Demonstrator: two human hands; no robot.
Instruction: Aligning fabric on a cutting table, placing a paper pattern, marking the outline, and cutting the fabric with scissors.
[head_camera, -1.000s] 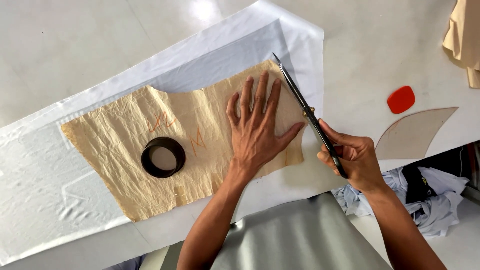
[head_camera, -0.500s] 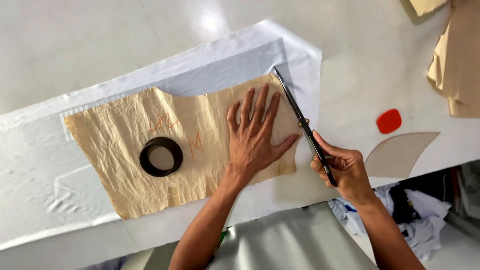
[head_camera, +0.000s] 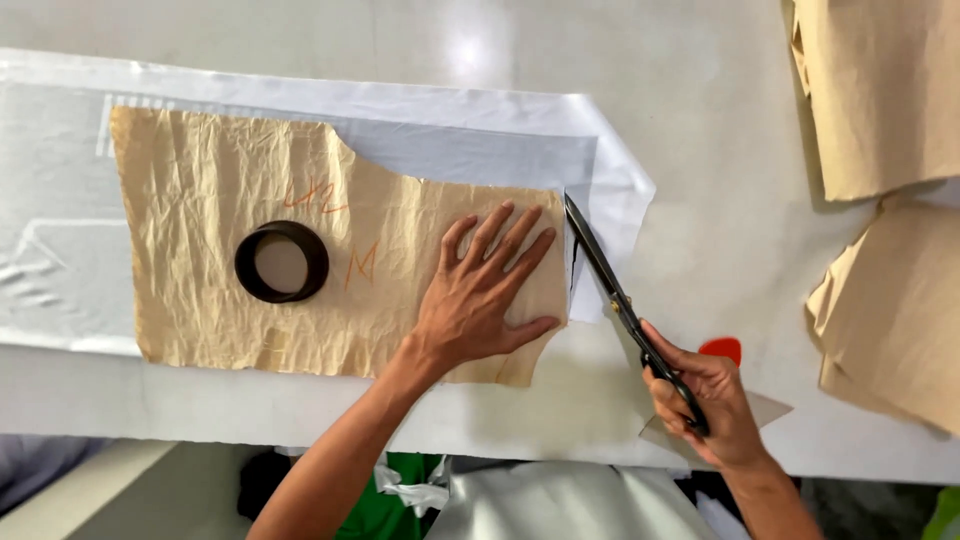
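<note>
From the head camera, the left hand (head_camera: 478, 300) lies flat with fingers spread on the right end of a crumpled tan paper pattern (head_camera: 230, 210), its grip wide open and closed on nothing, pressing the paper onto the white fabric (head_camera: 480, 150) spread over the pale tabletop (head_camera: 700, 130). The right hand (head_camera: 705, 400) has its grip closed around the handles of black scissors (head_camera: 612, 285), whose blades lie just beside the pattern's right edge, over the fabric. A dark ring of tape (head_camera: 282, 261) rests on the pattern left of the flat hand, a small red piece (head_camera: 722, 349) peeks out just above the right hand, and more tan paper pieces (head_camera: 880, 100) lie well apart at the right.

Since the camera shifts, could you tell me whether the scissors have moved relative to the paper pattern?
No: the scissors lie along the pattern's right edge as before.
</note>
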